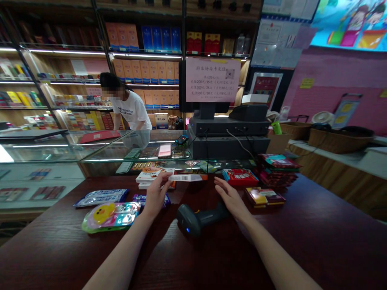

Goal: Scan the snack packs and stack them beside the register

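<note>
My left hand point(157, 194) grips the left end of a thin white and orange box point(189, 177), its barcode edge facing me. Further right my right hand point(231, 197) is empty with its fingers extended, apart from the box. Between my forearms a dark handheld scanner point(196, 219) lies on the brown counter, a blue light on its head. White and orange boxes point(151, 175) are stacked behind my left hand. Purple packets point(165, 200) lie partly hidden by that hand.
Left on the counter are a duck-faced package point(111, 215) and blue-white packets point(101, 197). Right are a red box point(240, 176), yellow-brown packs point(265, 196) and stacked red packets point(278, 169). A register point(229, 127) stands behind, and a person point(131, 110) leans over the glass case point(99, 155).
</note>
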Demonstrator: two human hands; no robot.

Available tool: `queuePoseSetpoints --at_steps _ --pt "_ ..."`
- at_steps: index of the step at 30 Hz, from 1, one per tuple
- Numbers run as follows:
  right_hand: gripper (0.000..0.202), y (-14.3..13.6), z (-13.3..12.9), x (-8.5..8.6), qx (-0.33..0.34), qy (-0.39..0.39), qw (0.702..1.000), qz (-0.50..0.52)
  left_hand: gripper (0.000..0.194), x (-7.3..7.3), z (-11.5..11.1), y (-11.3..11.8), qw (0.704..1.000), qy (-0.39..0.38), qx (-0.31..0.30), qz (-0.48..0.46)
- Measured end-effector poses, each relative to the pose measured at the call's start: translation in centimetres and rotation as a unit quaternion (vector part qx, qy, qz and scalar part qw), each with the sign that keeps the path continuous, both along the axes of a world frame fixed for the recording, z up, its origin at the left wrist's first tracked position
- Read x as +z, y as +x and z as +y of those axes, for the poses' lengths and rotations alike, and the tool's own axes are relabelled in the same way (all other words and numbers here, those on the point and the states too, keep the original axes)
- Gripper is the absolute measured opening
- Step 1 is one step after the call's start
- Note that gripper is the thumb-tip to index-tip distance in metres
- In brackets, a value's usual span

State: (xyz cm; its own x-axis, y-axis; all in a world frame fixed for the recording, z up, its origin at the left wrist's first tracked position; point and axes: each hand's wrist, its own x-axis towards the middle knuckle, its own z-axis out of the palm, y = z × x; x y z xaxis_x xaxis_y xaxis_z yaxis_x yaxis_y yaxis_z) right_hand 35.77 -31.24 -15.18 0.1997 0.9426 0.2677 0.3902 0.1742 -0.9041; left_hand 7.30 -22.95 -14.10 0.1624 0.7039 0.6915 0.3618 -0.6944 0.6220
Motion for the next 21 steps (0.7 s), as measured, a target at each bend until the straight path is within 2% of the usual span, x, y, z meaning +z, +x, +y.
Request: queuePoseSetpoints --at_steps 6,13,17,21 --pt "0.065 1.3 0.6 -0.7 -0.01 -0.039 0.997 0.061 0.025 0.4 -0.6 0.6 0.999 -0.016 -0.044 -0.001" --pt "0.063 0.9 0.2 0.3 -0.003 -0.073 0.978 0.193 0.027 0.2 -1.1 1.0 0.997 -0.041 -0.063 0.006" --pt "0.055 0.7 0.0 0.8 -0.014 -0.056 0.978 0.201 0.022 0.3 -1.0 1.1 0.998 0.007 -0.059 0.007" --pt "0.053 0.8 -0.2 1.0 -0.015 -0.044 0.982 0.185 0.016 0.7 -1.0 1.0 0.998 0.043 -0.029 0.018"
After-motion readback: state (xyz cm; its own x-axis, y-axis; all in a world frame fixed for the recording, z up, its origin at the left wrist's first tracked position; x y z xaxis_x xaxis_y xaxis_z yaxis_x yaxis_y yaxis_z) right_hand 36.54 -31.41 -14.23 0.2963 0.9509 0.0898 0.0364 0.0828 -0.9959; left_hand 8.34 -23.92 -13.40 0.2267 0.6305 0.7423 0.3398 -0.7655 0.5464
